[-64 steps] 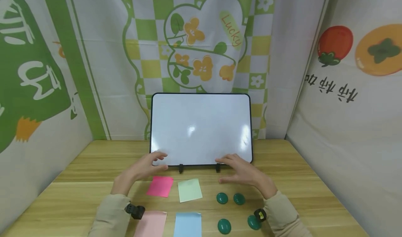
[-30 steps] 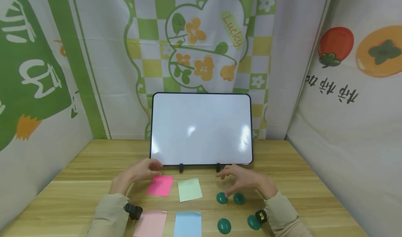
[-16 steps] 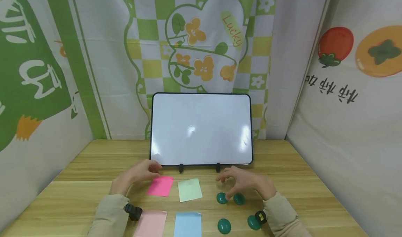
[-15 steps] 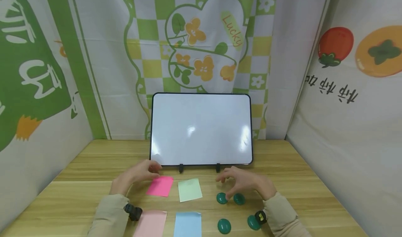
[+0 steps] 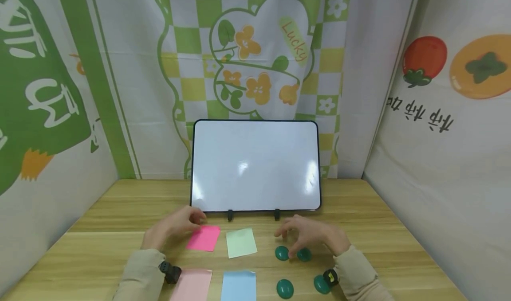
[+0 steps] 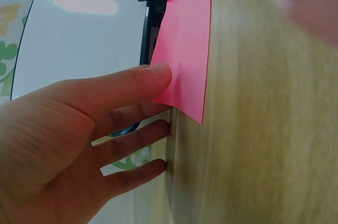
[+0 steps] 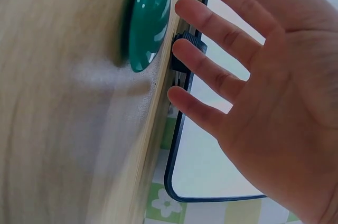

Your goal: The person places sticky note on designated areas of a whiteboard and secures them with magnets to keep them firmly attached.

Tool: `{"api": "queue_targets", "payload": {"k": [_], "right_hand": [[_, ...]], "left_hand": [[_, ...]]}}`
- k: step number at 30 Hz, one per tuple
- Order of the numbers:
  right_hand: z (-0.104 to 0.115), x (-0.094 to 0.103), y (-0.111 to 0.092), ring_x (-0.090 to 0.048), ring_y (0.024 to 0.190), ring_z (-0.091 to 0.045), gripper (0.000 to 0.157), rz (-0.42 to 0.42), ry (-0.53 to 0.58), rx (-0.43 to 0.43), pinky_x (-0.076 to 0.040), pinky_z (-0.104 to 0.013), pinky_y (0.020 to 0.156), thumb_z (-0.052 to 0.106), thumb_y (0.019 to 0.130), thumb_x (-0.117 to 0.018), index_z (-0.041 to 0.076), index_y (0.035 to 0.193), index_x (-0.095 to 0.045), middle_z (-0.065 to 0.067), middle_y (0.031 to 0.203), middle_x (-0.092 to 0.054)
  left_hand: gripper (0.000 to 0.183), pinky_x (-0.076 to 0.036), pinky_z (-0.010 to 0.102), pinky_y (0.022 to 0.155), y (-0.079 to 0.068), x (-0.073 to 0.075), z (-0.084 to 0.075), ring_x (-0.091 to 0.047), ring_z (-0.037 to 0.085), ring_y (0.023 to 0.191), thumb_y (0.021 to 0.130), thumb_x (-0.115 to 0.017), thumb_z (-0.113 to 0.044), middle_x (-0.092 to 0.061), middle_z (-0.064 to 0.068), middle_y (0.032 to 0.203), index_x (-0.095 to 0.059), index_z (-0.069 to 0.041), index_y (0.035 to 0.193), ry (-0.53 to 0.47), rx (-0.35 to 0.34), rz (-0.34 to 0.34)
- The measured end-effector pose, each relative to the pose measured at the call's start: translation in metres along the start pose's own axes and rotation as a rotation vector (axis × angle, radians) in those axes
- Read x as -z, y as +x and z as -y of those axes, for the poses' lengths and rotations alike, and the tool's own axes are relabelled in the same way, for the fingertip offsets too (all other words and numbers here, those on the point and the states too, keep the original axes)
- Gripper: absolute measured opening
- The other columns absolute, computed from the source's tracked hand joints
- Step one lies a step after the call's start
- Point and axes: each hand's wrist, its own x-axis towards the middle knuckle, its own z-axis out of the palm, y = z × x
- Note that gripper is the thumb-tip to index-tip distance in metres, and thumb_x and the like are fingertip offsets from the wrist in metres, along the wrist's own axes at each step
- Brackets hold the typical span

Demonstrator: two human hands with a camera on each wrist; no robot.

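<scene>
Both hands had been drawn back from the whiteboard [image 5: 255,166]: the left hand [image 5: 175,228], fingers loose, was laid against the pink note's [image 5: 204,238] corner, while the right hand [image 5: 309,236], spread and holding nothing, was lowered over the green magnets [image 5: 282,253] toward the table's [image 5: 119,203] near edge.

Bare counter [image 5: 399,248] lies open along both side edges; the whiteboard [image 5: 255,166] blocks the back edge's middle.

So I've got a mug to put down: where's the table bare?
Bare wood lies on the table left of the left hand and whiteboard, and right of the right hand, out to the curtains. The near middle is crowded: pink note, green note, magnets.
</scene>
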Motion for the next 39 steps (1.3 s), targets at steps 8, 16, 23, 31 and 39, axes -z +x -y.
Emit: {"api": "queue_targets", "payload": {"k": [8,16,23,31,39], "right_hand": [[-0.0014,-0.0033,0.0015,-0.044,0.104,-0.015,0.056,0.021,-0.059,0.011,-0.038,-0.028,0.083,0.034,0.069,-0.080,0.032,0.121,-0.060,0.012,0.107,-0.057],[-0.0016,-0.0043,0.0030,-0.044,0.103,-0.012,0.048,0.034,-0.093,0.025,-0.038,-0.027,0.081,0.035,0.070,-0.079,0.039,0.116,-0.063,0.013,0.107,-0.055],[0.0005,-0.0050,0.0036,-0.042,0.100,-0.009,0.039,0.030,-0.122,0.031,-0.037,-0.026,0.080,0.032,0.070,-0.080,0.040,0.106,-0.067,0.013,0.103,-0.055],[-0.0001,-0.0062,0.0058,-0.045,0.099,-0.006,0.035,0.050,-0.077,0.054,-0.039,-0.023,0.083,0.026,0.072,-0.079,0.030,0.105,-0.068,0.018,0.098,-0.056],[-0.0021,-0.0051,0.0066,-0.048,0.100,-0.003,0.033,0.058,0.012,-0.004,-0.043,-0.023,0.086,0.022,0.075,-0.078,0.026,0.106,-0.067,0.017,0.102,-0.059]], "left_hand": [[0.025,-0.049,0.035,0.078,-0.0012,-0.0026,-0.0007,-0.059,0.017,0.087,0.078,-0.069,-0.002,-0.067,0.007,0.094,-0.068,0.000,0.102,0.036,0.020,-0.003],[0.014,-0.049,0.035,0.076,-0.0013,-0.0043,-0.0018,-0.058,0.013,0.081,0.078,-0.069,-0.003,-0.067,0.000,0.086,-0.072,-0.009,0.090,0.083,0.106,-0.030],[0.008,-0.047,0.032,0.069,-0.0014,-0.0037,-0.0028,-0.053,0.014,0.074,0.080,-0.068,-0.002,-0.064,0.000,0.079,-0.071,-0.009,0.083,0.078,0.100,-0.017],[0.008,-0.047,0.031,0.068,-0.0005,-0.0040,-0.0012,-0.053,0.014,0.073,0.079,-0.068,-0.002,-0.065,0.000,0.078,-0.071,-0.008,0.083,0.075,0.083,-0.009],[0.007,-0.047,0.030,0.067,0.0011,-0.0034,0.0015,-0.054,0.013,0.072,0.079,-0.067,-0.002,-0.066,0.001,0.079,-0.071,-0.006,0.084,0.068,0.059,0.000]]}}
